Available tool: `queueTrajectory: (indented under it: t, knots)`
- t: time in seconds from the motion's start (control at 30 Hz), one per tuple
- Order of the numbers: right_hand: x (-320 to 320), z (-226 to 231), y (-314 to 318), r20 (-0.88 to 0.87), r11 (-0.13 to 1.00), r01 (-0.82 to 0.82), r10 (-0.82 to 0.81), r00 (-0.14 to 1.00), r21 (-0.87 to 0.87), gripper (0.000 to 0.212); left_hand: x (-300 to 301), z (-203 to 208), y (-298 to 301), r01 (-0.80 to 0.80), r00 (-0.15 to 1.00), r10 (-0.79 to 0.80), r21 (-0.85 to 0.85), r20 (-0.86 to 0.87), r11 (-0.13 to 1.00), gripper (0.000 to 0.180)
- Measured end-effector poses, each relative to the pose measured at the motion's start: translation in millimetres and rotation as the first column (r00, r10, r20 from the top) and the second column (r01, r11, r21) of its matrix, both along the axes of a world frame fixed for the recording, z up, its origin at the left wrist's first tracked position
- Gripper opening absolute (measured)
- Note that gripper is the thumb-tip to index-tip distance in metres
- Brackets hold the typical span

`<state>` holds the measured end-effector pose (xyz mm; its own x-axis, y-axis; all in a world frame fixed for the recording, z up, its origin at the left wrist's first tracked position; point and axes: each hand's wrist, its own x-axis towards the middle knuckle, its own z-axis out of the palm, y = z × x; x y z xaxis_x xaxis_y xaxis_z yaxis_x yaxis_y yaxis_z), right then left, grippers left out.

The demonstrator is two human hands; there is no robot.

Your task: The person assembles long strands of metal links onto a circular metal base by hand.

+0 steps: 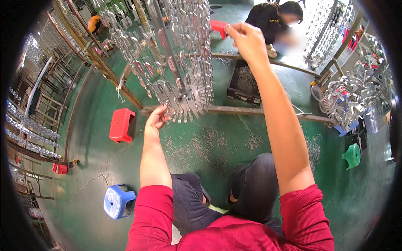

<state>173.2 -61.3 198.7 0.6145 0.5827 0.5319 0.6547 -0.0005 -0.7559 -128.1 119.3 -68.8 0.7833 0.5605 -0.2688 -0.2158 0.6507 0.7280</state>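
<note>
A tall hanging rack (173, 62) is strung with rows of small silvery metal pieces, some with a reddish sheen, and ends in a fringe of metal tabs (188, 104). At its lower left edge, my left hand (157, 118) has its fingers curled against the tabs. Raised to the right of the rack is my right hand (248, 41). Its thumb and index finger pinch a small shiny metal piece (227, 29), too small to make out fully. A gap separates this hand from the rack.
Loose metal hooks (205, 144) litter the green floor before my feet. A wooden bar (234, 110) crosses behind the rack, near a black crate (245, 83). Red (121, 125), blue (118, 201) and green stools (352, 156) stand around. Another person (272, 21) crouches beyond.
</note>
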Motion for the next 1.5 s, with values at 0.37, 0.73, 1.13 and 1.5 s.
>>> queueTrajectory:
  t: [0.37,0.73,1.13,1.5]
  knots:
    - [-13.2,-186.3,-4.2,-0.839,0.738,-0.581,0.037,0.542,-0.343,0.028,-7.2,-7.2,11.4,-0.068,0.997,0.067,-0.021,-0.049,0.997,0.012]
    - [-32.3,-189.1,-14.0,-0.931,0.748,-0.612,-0.022,0.363,-0.256,0.017,-15.9,-34.8,32.9,-0.164,0.986,0.162,-0.059,-0.044,0.985,0.025]
    - [-53.6,-187.7,-25.4,-0.968,0.793,-0.59,-0.002,0.252,-0.155,0.023,-5.1,-3.0,17.0,-0.377,0.925,0.379,-0.168,-0.022,0.911,0.054]
    - [-54.9,-206.5,-26.2,-0.969,0.79,-0.602,0.044,0.243,-0.115,0.024,40.3,-5.1,-110.2,-0.845,0.531,0.774,-0.282,-0.345,0.454,0.034]
